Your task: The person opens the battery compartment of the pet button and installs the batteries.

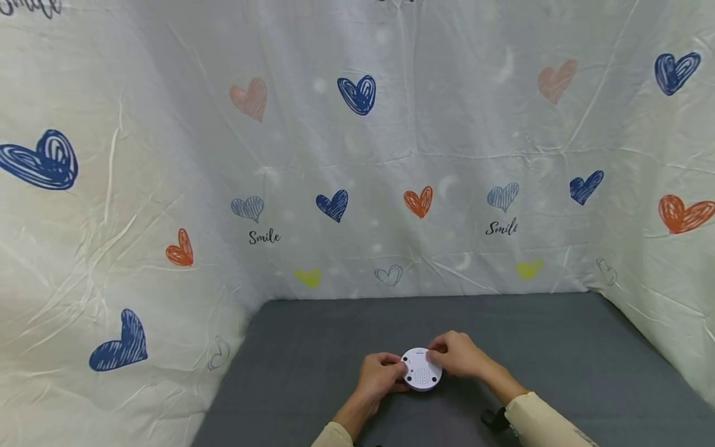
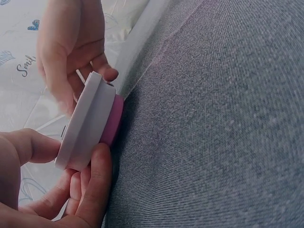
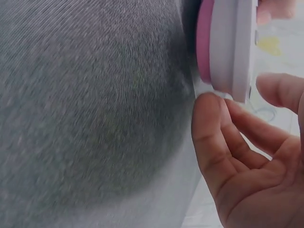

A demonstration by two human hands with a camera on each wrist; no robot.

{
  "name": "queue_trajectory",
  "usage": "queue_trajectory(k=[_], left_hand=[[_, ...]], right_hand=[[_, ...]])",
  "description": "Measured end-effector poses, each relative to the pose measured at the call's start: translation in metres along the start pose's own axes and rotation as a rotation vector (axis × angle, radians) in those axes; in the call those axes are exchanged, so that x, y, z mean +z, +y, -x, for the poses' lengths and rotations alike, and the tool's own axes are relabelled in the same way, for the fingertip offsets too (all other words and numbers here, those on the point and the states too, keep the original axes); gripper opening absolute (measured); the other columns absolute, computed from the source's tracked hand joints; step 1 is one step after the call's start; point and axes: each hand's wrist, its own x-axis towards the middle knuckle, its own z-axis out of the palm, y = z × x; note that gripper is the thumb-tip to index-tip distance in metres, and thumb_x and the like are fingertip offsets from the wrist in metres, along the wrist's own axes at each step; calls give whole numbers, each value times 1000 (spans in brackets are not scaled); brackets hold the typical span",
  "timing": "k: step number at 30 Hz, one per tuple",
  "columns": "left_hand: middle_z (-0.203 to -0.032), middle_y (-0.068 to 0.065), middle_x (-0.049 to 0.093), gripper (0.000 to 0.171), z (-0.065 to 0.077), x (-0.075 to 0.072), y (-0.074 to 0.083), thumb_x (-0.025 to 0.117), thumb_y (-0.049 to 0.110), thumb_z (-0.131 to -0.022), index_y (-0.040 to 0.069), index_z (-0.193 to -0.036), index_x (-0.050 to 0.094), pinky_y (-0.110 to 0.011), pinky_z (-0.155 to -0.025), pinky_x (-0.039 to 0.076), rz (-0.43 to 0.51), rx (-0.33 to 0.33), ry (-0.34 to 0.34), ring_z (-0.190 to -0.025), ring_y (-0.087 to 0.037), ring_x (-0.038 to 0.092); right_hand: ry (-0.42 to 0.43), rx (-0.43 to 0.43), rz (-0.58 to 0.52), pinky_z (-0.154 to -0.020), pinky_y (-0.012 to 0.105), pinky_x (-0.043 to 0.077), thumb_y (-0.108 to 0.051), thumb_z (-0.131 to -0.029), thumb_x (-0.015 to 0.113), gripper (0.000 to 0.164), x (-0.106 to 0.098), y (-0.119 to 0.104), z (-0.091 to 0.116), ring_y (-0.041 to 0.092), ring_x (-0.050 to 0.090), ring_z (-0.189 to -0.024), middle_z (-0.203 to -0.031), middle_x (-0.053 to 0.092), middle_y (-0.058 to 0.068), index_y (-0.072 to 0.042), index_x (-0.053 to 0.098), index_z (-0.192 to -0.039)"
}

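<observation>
A round white plastic device [image 1: 422, 370] is held low over the grey cloth, its face with small holes and several black dots turned up. Both wrist views show a pink layer [image 2: 112, 121] on its underside, close to the cloth. My left hand [image 1: 380, 377] pinches the device's left edge, thumb on the upper face and fingers beneath the rim. At the far right edge, my right hand [image 1: 459, 355] has its thumb over the upper face. In the right wrist view, the fingers [image 3: 209, 123] of that hand curl in at the rim of the white body.
Grey cloth [image 1: 313, 335] covers the table under both hands. A pale curtain [image 1: 357, 155] printed with hearts hangs behind the table and along both sides. A black strap or mount [image 1: 495, 420] sits by the right wrist, under a cream sleeve [image 1: 544, 422].
</observation>
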Motion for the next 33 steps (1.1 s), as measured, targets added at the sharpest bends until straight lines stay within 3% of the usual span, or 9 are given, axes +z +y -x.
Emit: queue_trajectory(k=[7, 13, 18, 33], left_hand=[[-92, -10, 69, 28, -2, 0, 0, 68, -3, -84, -9, -110, 72, -34, -67, 72, -5, -5, 15, -75, -15, 71], [-93, -11, 70, 30, -4, 0, 1, 69, -3, -84, -10, -112, 72, -35, -68, 72, -21, -10, 21, -76, -16, 70], [-96, -14, 71, 32, -2, -1, 1, 69, -3, -84, -12, -114, 72, -36, -68, 72, -22, -11, 12, -76, -16, 71], [-102, -16, 73, 35, -1, 0, 3, 69, -1, -85, -13, -118, 72, -36, -70, 73, -42, -1, -14, -78, -17, 72]], right_hand=[[-149, 112, -233, -55, 32, 66, -13, -101, 70, 24, -10, 5, 12, 15, 69, -65, -81, 75, 7, 5, 78, -115], [-240, 127, -380, -57, 27, 66, -6, -102, 64, 21, -9, 10, 18, 14, 71, -67, -84, 75, 10, 7, 76, -113], [-233, 155, -431, -59, 26, 67, -4, -102, 63, 21, -4, 12, 20, 13, 72, -67, -83, 74, 9, 8, 74, -114], [-208, 181, -450, -60, 30, 68, -5, -102, 62, 22, 0, 15, 22, 15, 73, -68, -83, 75, 11, 9, 73, -116]])
